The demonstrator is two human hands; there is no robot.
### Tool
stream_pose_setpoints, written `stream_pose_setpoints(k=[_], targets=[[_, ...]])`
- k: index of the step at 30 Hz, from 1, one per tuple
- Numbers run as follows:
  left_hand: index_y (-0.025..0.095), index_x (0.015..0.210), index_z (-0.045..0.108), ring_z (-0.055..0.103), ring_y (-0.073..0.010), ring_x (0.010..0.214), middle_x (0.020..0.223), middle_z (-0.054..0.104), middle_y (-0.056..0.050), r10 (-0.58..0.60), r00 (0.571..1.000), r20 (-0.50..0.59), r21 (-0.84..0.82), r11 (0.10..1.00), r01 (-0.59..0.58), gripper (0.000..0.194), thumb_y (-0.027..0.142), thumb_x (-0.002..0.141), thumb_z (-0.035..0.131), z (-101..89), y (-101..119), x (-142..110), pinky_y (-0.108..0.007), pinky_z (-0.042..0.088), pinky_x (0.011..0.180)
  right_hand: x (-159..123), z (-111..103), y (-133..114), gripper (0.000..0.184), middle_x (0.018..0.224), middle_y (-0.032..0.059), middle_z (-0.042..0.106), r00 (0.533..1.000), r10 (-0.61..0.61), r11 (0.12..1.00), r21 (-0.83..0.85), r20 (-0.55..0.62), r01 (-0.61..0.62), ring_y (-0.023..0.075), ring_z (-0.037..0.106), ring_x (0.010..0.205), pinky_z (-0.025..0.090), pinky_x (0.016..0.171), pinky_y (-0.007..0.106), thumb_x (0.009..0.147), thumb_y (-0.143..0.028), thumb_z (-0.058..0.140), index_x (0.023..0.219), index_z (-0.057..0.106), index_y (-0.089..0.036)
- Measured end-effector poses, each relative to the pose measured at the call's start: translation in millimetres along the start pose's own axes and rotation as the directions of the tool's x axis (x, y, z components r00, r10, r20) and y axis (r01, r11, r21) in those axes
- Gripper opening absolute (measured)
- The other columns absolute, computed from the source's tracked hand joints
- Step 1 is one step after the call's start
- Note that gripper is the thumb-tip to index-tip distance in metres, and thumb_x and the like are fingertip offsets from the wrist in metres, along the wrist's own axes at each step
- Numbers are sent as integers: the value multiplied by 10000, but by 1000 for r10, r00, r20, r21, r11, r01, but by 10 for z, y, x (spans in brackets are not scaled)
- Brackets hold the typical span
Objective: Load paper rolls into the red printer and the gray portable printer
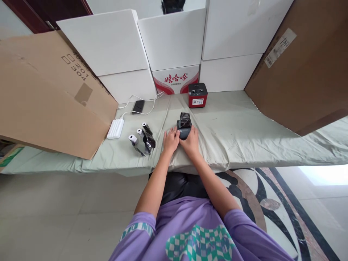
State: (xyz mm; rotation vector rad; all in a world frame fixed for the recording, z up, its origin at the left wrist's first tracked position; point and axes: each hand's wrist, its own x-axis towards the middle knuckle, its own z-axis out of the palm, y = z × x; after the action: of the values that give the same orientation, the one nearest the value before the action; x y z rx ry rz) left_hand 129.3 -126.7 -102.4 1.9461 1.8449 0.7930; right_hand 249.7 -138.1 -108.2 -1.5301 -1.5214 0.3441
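A small dark grey device [184, 132] with a raised black top part, which looks like a portable receipt printer, sits on the cloth in front of me. My right hand [190, 140] wraps around its near right side. On the other side lies my left hand [171, 140], fingers spread on the cloth and thumb against the device's edge. To the left are several paper rolls [140, 132] with white ends and dark wrapping. Behind the device stands a red and black box-shaped machine [198, 96] with a white label.
A white power bank [116, 128] with a cable lies left, near a black phone [138, 107]. White boxes [174, 40] wall off the back. Brown cardboard panels stand at the left [54, 94] and right [304, 72]. A pale green cloth [244, 137] covers the table.
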Motion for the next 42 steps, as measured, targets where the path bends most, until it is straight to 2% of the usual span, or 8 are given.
stream_pose_setpoints(k=[30, 42], targets=[[227, 1477, 579, 439, -257, 1516, 1568, 545, -79, -2, 999, -33, 53, 999, 4, 510, 402, 1094, 290, -29, 52, -27, -514, 203, 1309, -12, -37, -45, 853, 1440, 263, 496, 1000, 21, 996, 81, 16, -23, 384, 475, 1379, 425, 1139, 536, 834, -421, 729, 1521, 348, -88], [222, 1484, 576, 450, -267, 1507, 1553, 563, -88, 7, 999, -51, 28, 1000, -5, 497, 388, 1090, 323, -10, 31, -16, -515, 204, 1310, -22, -63, -65, 844, 1447, 263, 486, 999, 33, 996, 76, 36, -36, 384, 459, 1395, 423, 1141, 528, 844, -418, 717, 1525, 343, -89]])
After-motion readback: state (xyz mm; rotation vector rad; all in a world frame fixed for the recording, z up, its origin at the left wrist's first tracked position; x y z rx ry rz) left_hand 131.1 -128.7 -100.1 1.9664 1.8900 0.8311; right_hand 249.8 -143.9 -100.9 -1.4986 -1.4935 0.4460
